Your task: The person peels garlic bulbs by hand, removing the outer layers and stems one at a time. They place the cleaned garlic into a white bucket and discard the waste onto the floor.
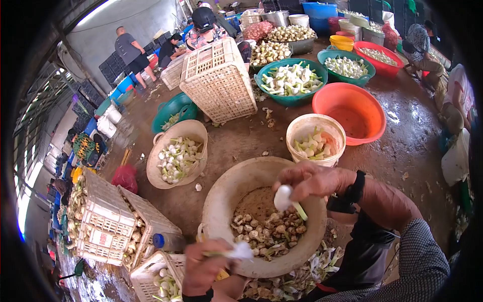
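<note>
My right hand [319, 182] is closed on a white garlic bulb [284, 198] with a short green stem, above the right side of a wide beige basin [216, 201]. My left hand [205, 266] is at the basin's front left rim, its fingers closed round the stem of another pale garlic bulb [242, 251], which motion blurs. Inside the basin lies a heap of brownish, unpeeled garlic bulbs [261, 232]. Leafy peelings and husks [307, 274] are spread on the floor below its front edge.
A white bucket [316, 123] and a beige tub [151, 161] hold peeled garlic. An orange basin [327, 100] stands behind the bucket. Plastic crates [103, 216] with garlic are at the left; a tall crate [216, 75] stands farther back. Other people work around the room.
</note>
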{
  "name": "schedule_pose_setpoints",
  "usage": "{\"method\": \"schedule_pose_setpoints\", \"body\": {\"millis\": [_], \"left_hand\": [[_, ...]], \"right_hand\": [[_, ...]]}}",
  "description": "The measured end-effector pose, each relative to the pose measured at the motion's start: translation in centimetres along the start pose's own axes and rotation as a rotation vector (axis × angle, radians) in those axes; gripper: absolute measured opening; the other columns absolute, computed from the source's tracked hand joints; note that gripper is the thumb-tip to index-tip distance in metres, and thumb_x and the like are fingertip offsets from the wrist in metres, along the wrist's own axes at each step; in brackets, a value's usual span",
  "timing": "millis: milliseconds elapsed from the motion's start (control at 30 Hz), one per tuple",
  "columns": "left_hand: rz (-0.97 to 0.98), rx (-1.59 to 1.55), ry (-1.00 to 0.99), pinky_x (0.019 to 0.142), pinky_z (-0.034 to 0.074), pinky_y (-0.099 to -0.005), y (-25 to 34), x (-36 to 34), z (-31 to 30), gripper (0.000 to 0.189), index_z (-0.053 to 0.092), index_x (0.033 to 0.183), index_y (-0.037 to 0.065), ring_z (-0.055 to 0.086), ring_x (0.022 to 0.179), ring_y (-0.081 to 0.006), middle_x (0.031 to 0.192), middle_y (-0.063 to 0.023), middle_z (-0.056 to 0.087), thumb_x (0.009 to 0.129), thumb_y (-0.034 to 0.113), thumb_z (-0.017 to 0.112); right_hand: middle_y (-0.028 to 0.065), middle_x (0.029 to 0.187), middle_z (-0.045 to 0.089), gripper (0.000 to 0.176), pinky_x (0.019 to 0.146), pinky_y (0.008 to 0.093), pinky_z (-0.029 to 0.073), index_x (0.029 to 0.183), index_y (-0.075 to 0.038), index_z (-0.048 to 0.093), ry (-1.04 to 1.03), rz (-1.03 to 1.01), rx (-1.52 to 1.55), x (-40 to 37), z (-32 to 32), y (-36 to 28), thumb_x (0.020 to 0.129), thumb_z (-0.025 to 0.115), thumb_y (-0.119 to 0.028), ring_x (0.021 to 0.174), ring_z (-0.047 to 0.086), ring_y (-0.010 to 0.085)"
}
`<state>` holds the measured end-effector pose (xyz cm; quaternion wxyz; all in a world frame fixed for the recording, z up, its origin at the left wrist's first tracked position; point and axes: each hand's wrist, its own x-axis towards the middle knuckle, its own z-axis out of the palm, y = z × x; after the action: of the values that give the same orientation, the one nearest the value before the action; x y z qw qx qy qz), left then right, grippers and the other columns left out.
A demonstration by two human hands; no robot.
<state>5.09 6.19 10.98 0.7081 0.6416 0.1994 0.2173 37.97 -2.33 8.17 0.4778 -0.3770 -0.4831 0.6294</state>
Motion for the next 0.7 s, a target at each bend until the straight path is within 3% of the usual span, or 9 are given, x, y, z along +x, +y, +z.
{"method": "schedule_pose_setpoints", "body": {"millis": [33,100,200,300,467,533,600,667,700], "left_hand": [[-0.010,0.068,-0.127,0.060,0.055,-0.0371,0.4,0.0,1.8,0.009,0.062,0.093,0.002,0.064,0.069,-0.0226,0.081,-0.0130,0.063,0.084,0.002,0.063],[0.179,0.250,-0.681,0.062,0.053,-0.0426,2.3,1.6,4.3,0.006,0.064,0.088,-0.002,0.064,0.071,-0.0279,0.089,-0.0183,0.065,0.082,-0.001,0.064],[0.056,0.379,-0.784,0.059,0.043,-0.0372,-1.4,1.0,6.2,0.017,0.059,0.080,0.001,0.057,0.062,-0.0283,0.068,-0.0133,0.056,0.086,0.016,0.063],[0.045,0.587,-0.892,0.058,0.043,-0.0404,-5.2,0.1,6.5,0.016,0.060,0.080,0.001,0.058,0.066,-0.0355,0.071,-0.0172,0.057,0.085,0.016,0.064],[0.114,0.522,-0.958,0.057,0.044,-0.0404,-4.3,0.6,7.0,0.018,0.060,0.083,0.001,0.058,0.065,-0.0339,0.074,-0.0174,0.058,0.089,0.018,0.059],[0.072,0.504,-1.013,0.056,0.046,-0.0392,-3.8,0.5,6.4,0.021,0.060,0.086,0.001,0.059,0.064,-0.0324,0.077,-0.0180,0.060,0.092,0.021,0.057],[0.045,0.332,-0.891,0.062,0.052,-0.0423,-2.2,0.5,5.9,0.014,0.063,0.094,-0.004,0.063,0.071,-0.0285,0.094,-0.0215,0.064,0.080,-0.001,0.066],[0.109,0.281,-0.767,0.063,0.053,-0.0436,-0.2,0.2,4.6,0.017,0.063,0.096,-0.003,0.064,0.074,-0.0282,0.096,-0.0206,0.064,0.080,0.000,0.068],[0.100,0.223,-0.510,0.063,0.053,-0.0435,0.4,-0.2,4.0,0.015,0.062,0.095,-0.003,0.065,0.073,-0.0285,0.095,-0.0206,0.064,0.081,0.001,0.067]], "right_hand": [[0.0102,0.101,0.067,0.042,0.080,0.0306,0.052,0.119,0.003,0.057,0.143,0.015,-0.114,-0.1,-1.4,0.0,0.078,0.063,-0.006,0.090,0.064,0.0167],[0.0111,0.101,0.067,0.042,0.078,0.0325,0.052,0.119,0.003,0.058,0.420,-0.011,-0.330,-0.7,-4.0,-0.4,0.080,0.063,-0.011,0.087,0.065,0.0193],[0.0166,0.102,0.067,0.045,0.081,0.0377,0.052,0.122,-0.001,0.057,0.842,-0.165,-0.965,-1.8,-10.5,0.8,0.082,0.064,-0.021,0.089,0.065,0.0291],[0.0250,0.111,0.063,0.050,0.089,0.0455,0.049,0.121,-0.001,0.057,1.235,-0.104,-1.482,-3.0,-13.4,1.6,0.081,0.068,-0.028,0.103,0.062,0.0371],[0.0245,0.100,0.067,0.040,0.083,0.0417,0.051,0.112,0.002,0.061,1.177,-0.119,-1.078,-3.2,-14.9,3.4,0.082,0.063,-0.023,0.094,0.066,0.0358],[0.0233,0.092,0.068,0.033,0.078,0.0399,0.052,0.104,0.004,0.064,0.947,-0.147,-1.143,-2.4,-13.5,4.3,0.082,0.062,-0.020,0.086,0.067,0.0352],[0.0220,0.088,0.068,0.030,0.074,0.0394,0.052,0.100,0.003,0.065,0.889,-0.110,-1.176,-1.2,-11.7,5.2,0.082,0.062,-0.020,0.081,0.067,0.0332],[0.0220,0.085,0.067,0.028,0.070,0.0400,0.052,0.099,0.002,0.065,0.639,-0.017,-1.161,-0.1,-10.8,6.5,0.082,0.062,-0.019,0.079,0.067,0.0310],[0.0200,0.086,0.066,0.025,0.068,0.0396,0.052,0.098,0.000,0.065,0.532,0.083,-1.074,0.4,-10.5,7.3,0.082,0.062,-0.020,0.079,0.066,0.0305]]}}
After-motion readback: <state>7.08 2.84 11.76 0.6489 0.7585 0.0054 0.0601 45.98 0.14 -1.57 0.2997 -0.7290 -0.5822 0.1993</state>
